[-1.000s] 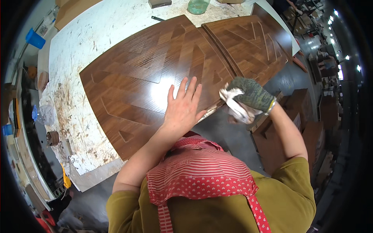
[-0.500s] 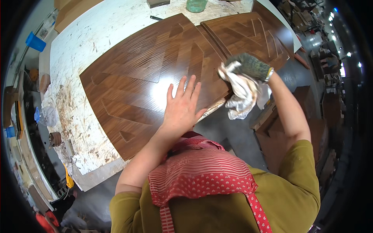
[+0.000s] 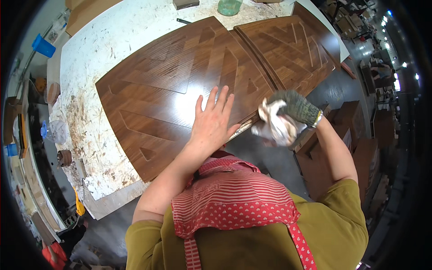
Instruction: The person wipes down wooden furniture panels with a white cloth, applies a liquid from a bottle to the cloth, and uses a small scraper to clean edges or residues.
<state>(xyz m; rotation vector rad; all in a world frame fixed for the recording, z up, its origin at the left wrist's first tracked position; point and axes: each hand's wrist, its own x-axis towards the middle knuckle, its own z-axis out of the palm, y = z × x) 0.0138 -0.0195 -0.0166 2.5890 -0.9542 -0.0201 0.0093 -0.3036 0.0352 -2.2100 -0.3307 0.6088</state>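
Note:
A dark brown wooden panel (image 3: 155, 96) with grooved geometric shapes lies on the stained white table. My bare left hand (image 3: 211, 118) rests flat on its near edge, fingers spread. In a dark knitted glove, my right hand (image 3: 294, 108) grips a crumpled white rag (image 3: 281, 126) at the panel's near right corner. The rag hangs over the edge and is partly blurred. Beyond the panel's right side lies a second brown panel (image 3: 292, 49) with similar grooves.
The white worktable (image 3: 85, 99) is smeared with brown. A green glass jar (image 3: 229, 6) and a grey block (image 3: 186, 4) stand at its far side. A clear plastic bottle (image 3: 56, 131) and a brown roll (image 3: 64, 158) sit at the left edge. Cardboard boxes (image 3: 324, 166) stand on the floor at right.
My right hand has moved down toward me with the rag, off the panel's right part to its near corner. My left hand has stayed in place.

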